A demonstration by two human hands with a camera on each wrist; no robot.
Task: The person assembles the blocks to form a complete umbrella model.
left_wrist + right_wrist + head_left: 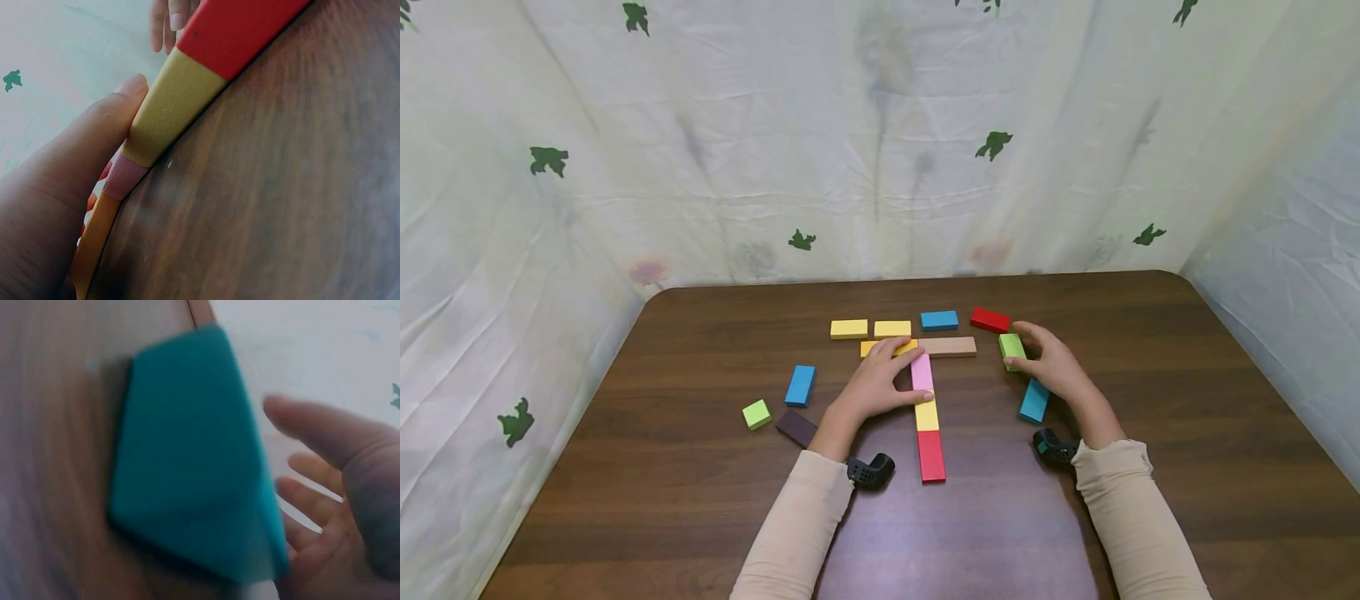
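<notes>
In the head view, blocks lie end to end in a column: a pink block (pixel 921 372), a yellow block (pixel 927 415) and a red block (pixel 931 457). Above them, an orange block (pixel 868 348) and a tan block (pixel 947 347) form a crossbar. My left hand (pixel 874 385) spreads over the join, its thumb at the yellow block (pixel 165 106) and its fingertips over the orange and pink ones. On the right, my right hand (pixel 1054 363) has thumb and fingers spread beside a green block (pixel 1011 352). Below that hand lies a blue block (pixel 1034 401), large in the right wrist view.
Two yellow blocks (pixel 848 329), a blue block (pixel 939 320) and a red block (pixel 990 319) lie along the back. Left of my left arm are another blue block (pixel 800 386), a small green block (pixel 757 414) and a dark block (pixel 796 427). A white curtain (pixel 820 150) hangs behind the wooden table (pixel 700 500).
</notes>
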